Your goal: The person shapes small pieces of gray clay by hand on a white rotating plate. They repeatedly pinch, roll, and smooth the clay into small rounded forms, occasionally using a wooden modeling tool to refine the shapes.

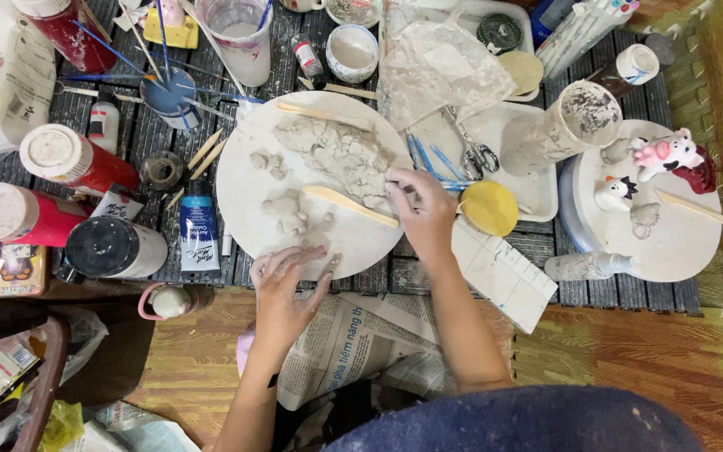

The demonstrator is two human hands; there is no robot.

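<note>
Mid-frame, a round white board (248, 209) sits on the dark slatted tabletop (604, 289), with a grey clay lump (336, 151) on its upper half and a small clay figure (288, 213) plus loose clay bits (265, 161) lower left. The left hand (282, 289) lies flat at the board's lower edge, fingers spread, palm down, apparently pressing or rolling a small piece; what is under it is hidden. The right hand (422, 209) is at the right edge of the lump, fingertips together, grip pinched on clay there, just above a wooden modelling tool (349, 205) lying across the board. The step looks like pulling off and shaping small parts for the figure. The next move likely calls for a clean pinch-off without dragging the lump, then careful placing near the figure. Paint bottles (73, 159) and brushes (165, 50) crowd the upper left; painted figurines (671, 155) stand on a second board, right.
</note>
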